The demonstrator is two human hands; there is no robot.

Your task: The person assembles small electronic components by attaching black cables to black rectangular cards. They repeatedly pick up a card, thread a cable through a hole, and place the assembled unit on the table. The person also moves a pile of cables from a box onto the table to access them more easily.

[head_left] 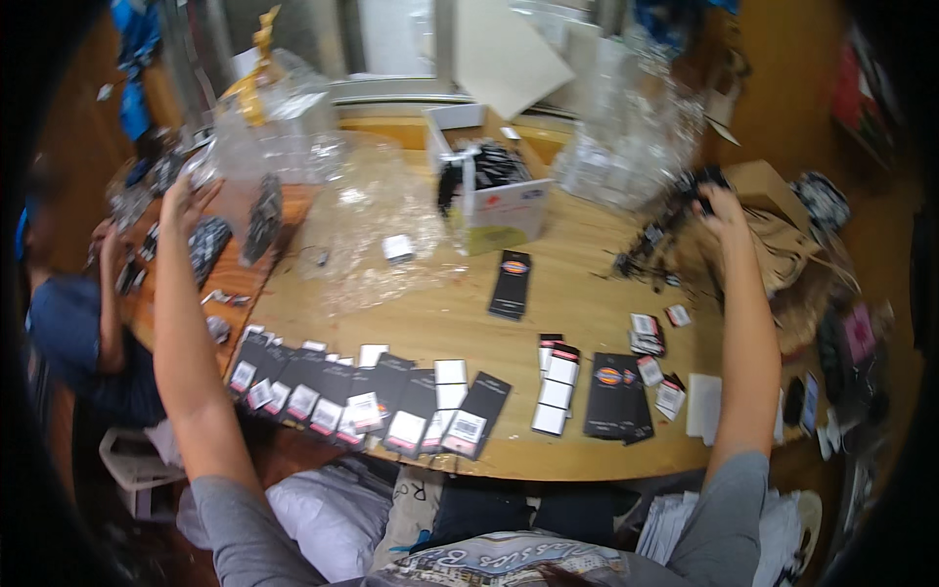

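Note:
My left hand (184,203) is raised at the far left with its fingers apart, next to a clear plastic bag (235,157); a dark grey patterned bundle (263,220) is close by. At the far right, my right hand (720,207) has its fingers bent round a bunch of black cords (653,240), which trails onto the table. Between my arms, black hang tags with white barcode stickers (303,401) overlap in a row along the near edge. One black tag (510,284) lies alone mid-table. More black tags (608,393) and a white label strip (556,391) lie nearer me.
An open white box (504,207) full of black items stands at the back. Crumpled clear plastic (367,230) spreads left of it, with more plastic bags (626,137) behind right. Brown bags (768,235) crowd the right edge. Another person (83,333) works at the left.

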